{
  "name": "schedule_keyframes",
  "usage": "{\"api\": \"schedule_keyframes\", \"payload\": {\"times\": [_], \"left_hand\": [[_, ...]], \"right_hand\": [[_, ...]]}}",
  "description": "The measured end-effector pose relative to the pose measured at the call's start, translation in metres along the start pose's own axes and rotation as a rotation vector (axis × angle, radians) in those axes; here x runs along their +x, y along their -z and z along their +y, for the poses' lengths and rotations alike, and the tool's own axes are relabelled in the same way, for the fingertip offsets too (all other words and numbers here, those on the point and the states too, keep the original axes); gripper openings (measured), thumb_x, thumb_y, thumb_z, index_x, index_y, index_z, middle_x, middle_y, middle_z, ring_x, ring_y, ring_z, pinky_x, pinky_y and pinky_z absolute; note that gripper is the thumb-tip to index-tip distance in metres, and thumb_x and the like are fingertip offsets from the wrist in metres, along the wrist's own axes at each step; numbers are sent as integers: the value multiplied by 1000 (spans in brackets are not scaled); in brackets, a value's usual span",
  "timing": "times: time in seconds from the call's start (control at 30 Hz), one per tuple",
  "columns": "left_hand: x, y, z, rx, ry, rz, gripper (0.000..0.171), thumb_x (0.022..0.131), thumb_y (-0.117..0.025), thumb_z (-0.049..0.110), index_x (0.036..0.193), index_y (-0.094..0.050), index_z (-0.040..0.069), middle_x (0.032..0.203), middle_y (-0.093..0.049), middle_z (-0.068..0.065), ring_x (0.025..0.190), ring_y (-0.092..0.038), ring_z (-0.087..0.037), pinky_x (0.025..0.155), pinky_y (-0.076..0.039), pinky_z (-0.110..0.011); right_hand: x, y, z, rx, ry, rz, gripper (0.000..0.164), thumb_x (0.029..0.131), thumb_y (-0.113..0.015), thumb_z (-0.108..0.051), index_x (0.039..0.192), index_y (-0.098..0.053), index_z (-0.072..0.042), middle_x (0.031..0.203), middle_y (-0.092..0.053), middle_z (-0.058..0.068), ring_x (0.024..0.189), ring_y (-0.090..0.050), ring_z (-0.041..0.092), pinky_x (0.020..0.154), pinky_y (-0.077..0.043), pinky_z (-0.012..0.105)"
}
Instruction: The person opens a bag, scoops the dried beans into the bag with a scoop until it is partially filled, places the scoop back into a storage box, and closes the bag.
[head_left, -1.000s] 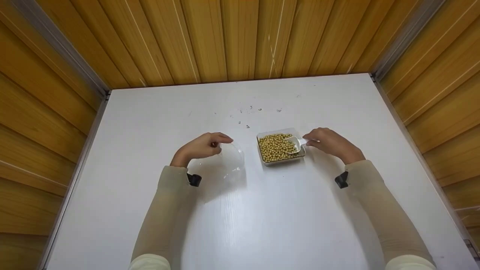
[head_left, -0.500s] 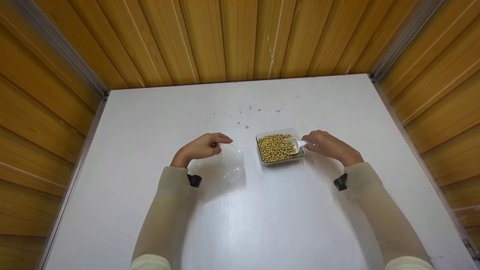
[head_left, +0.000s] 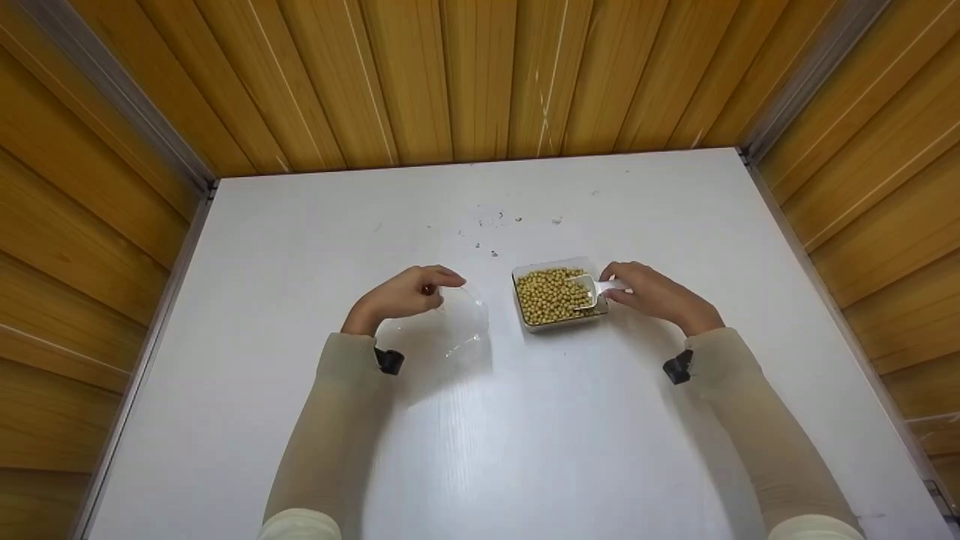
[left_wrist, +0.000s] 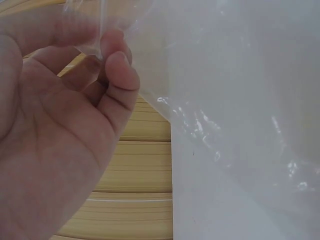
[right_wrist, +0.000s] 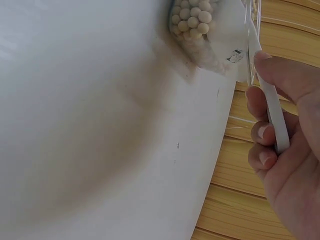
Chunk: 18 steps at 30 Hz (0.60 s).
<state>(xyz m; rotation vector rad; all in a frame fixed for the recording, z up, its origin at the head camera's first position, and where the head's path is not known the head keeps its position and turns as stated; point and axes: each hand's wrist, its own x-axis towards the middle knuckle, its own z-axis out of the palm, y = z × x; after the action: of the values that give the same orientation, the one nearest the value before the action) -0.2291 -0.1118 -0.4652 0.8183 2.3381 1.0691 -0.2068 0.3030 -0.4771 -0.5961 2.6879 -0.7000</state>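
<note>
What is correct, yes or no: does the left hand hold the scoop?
No, the right hand grips the scoop, while the left hand pinches clear plastic.

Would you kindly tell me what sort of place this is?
Probably a small work booth: a white table has yellow wood-grain panels along three visible sides, with grey corner posts where they meet.

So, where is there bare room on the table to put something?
Bare table: between the sleeves, and the far-left corner, by the wall. Crowded: the centre, with left hand, clear bag, container, scoop and right hand; dark specks beyond.
</note>
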Motion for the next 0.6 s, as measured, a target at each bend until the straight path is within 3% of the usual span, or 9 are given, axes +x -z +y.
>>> {"api": "schedule_keyframes", "payload": {"times": [0.23,0.4,0.6], "left_hand": [[-1,0,1,-14,10,-3,42,90,-49,1,129,-62,8,135,-57,-10,86,-48,-18,76,-42,-28],[-1,-1,2,-6,16,2,41,90,-50,2,129,-63,9,134,-57,-9,88,-49,-19,76,-43,-27],[1,-2,2,-9,23,11,41,90,-51,0,128,-63,10,134,-58,-8,88,-49,-19,75,-43,-28]], "right_hand": [[2,4,-2,-43,51,-6,35,97,-56,-16,129,-60,-4,111,-63,14,103,-54,29,91,-45,47],[4,3,-1,-30,20,-48,38,97,-56,-17,132,-58,-2,103,-63,13,89,-53,22,80,-46,40],[5,-1,-2,42,-53,-79,43,97,-55,-19,136,-52,-1,94,-59,13,76,-42,18,68,-38,32]]}}
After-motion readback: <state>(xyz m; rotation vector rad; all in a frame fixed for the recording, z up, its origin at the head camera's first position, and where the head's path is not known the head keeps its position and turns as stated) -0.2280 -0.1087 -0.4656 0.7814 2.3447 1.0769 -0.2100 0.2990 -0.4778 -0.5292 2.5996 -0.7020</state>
